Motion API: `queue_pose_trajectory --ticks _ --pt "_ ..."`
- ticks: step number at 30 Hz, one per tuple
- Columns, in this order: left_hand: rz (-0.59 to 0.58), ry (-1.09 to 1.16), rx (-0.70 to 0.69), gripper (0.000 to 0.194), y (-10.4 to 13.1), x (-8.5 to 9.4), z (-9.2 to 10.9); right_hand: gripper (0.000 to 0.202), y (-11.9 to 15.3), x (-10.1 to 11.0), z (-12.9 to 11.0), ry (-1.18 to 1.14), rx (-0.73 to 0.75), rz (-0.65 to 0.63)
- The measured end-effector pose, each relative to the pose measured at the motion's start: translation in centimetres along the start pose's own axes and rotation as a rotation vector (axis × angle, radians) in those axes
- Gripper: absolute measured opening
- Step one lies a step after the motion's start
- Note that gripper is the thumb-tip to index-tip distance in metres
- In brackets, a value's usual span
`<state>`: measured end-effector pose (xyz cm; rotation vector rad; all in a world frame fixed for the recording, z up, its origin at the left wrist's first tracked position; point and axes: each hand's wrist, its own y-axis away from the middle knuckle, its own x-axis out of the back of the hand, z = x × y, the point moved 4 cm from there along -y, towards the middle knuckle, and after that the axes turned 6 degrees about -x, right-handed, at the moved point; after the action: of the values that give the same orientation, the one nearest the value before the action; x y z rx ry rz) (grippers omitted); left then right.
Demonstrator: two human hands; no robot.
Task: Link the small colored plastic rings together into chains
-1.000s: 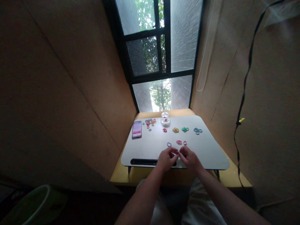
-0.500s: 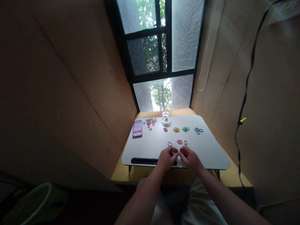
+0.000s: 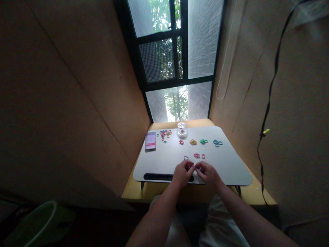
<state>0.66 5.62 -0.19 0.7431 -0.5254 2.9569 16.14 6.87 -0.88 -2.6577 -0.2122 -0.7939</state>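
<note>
My left hand point(image 3: 184, 172) and my right hand point(image 3: 207, 173) meet fingertip to fingertip over the front of the white lap table point(image 3: 164, 161). Both are closed in a pinch on something small and dark, perhaps purplish, too tiny to make out. Just beyond them lie a purple band point(image 3: 186, 157), a pink pile of bands point(image 3: 196, 155) and a single pink band point(image 3: 203, 156). Farther back sit small groups of red bands point(image 3: 181, 142), yellow bands point(image 3: 193, 142), green bands point(image 3: 203, 141) and blue bands point(image 3: 217, 143).
A clear jar point(image 3: 182, 131) stands at the back edge. Mixed bands point(image 3: 165, 134) are scattered at the back left beside a phone point(image 3: 150, 141). A black tray slot point(image 3: 158, 176) runs along the front edge. A black cable point(image 3: 269, 92) hangs at the right.
My fingertips have shifted slightly to the left and closer together. The bands on the table have not moved.
</note>
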Motion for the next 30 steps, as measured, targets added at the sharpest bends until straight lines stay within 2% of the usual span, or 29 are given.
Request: queue_pose_trajectory --ticks 9,15,25,30 --pt "-0.021 0.016 -0.007 0.023 0.02 -0.18 0.13 0.013 -0.01 0.22 -0.39 -0.013 0.027 0.021" --pt "-0.024 -0.012 -0.013 0.018 -0.06 -0.21 0.01 0.017 -0.06 0.18 -0.39 -0.014 0.013 0.02" --pt "-0.014 -0.028 0.012 0.017 -0.02 -0.06 0.06 0.008 0.22 0.18 -0.22 -0.065 0.003 0.017" --pt "0.0 -0.039 0.022 0.019 -0.11 -0.14 -0.25 0.014 0.12 0.15 -0.12 -0.038 -0.038 0.014"
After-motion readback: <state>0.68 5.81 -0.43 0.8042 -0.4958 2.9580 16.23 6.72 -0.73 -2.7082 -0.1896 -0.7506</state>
